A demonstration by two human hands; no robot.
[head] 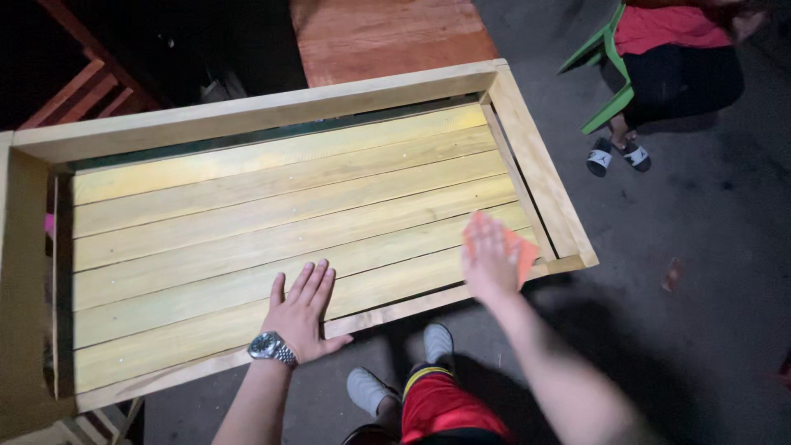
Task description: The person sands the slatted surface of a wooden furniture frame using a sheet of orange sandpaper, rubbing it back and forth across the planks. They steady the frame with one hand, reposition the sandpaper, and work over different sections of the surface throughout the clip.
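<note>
Dark concrete floor is surrounding a slatted wooden frame (272,206) whose slats are running left to right; right hand (488,259) is pressing an orange sanding sheet (519,251) flat at its right end, while left hand (303,313) is bracing open-palmed on the near edge.

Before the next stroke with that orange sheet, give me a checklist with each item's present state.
1. Left hand flat on the slats, bracing: ok.
2. Right hand pressed on the orange sheet: ok.
3. Sheet lying flat on the wood: cannot tell, the hand is blurred and covers most of it.
4. Sheet clear of the frame's end rail: not ok, it sits close to the corner.
5. Slat surface free of loose objects: ok.
6. Seated person apart from the frame: ok.
</note>
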